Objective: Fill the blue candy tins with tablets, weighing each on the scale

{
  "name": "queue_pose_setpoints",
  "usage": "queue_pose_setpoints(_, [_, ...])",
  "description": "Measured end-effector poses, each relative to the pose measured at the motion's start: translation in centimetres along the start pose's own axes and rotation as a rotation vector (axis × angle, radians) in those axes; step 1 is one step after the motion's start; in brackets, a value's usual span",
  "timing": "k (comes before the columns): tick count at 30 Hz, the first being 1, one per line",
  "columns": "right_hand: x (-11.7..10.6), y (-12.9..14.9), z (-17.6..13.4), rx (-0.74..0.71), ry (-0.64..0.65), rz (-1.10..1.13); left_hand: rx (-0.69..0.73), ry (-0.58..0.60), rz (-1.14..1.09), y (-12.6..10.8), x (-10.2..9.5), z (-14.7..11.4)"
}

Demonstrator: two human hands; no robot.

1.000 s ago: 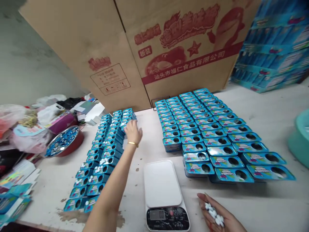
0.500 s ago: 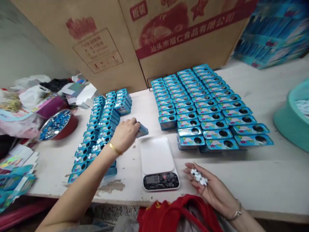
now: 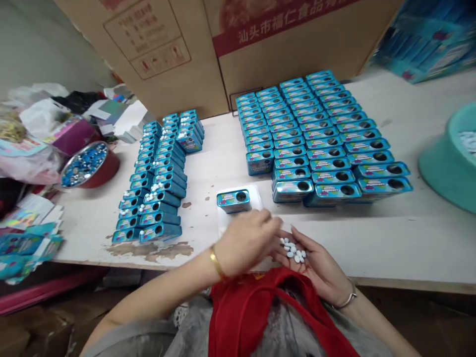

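One blue tin (image 3: 233,199) with a round hole in its top stands upright on the white scale (image 3: 256,194), whose front part is hidden behind my left arm. My left hand (image 3: 248,239) is just in front of that tin, its fingers bent together beside my right palm; whether anything is between them I cannot make out. Palm up, my right hand (image 3: 320,267) cradles several small white candy tablets (image 3: 293,249). Left of the scale are rows of similar tins (image 3: 163,191), many with white tablets on top. More rows of tins with dark holes (image 3: 320,148) stand to the right.
A red bowl (image 3: 111,166) of small blue and silver pieces sits at the left, near plastic bags (image 3: 40,116). The teal tub (image 3: 442,163) at the right holds white tablets. Large cardboard boxes (image 3: 201,59) stand behind the tins. Blue packs (image 3: 427,44) are stacked at the back right.
My left hand has put the tin on the scale, let go of it and moved right to my right palm. The view has tipped downward.
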State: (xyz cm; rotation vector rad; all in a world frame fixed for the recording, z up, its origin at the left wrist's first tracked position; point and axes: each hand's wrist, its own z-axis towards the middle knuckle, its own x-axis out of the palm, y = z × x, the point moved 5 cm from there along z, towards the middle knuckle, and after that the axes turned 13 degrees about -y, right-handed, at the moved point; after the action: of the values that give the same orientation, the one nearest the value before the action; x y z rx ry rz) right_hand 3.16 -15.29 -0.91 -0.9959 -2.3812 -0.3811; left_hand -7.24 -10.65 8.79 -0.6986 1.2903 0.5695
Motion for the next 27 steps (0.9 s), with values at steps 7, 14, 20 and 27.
queue_pose_setpoints(7, [-1.1,-0.9,-0.9,0.043,-0.108,0.085,0.044,0.028,-0.102,-4.9,6.1,-2.0])
queue_pose_setpoints(14, [-2.3,-1.7,-0.7,0.078,-0.130,0.063,-0.062,-0.022,-0.138,-4.4,6.6,-2.0])
queue_pose_setpoints(20, [-2.0,-1.5,-0.4,0.022,-0.166,0.067,0.037,-0.086,-0.156,-4.2,6.4,-2.1])
queue_pose_setpoints(27, [0.9,-1.3,0.0,0.016,-0.096,0.054,-0.064,-0.091,-0.287,-1.6,4.7,-2.0])
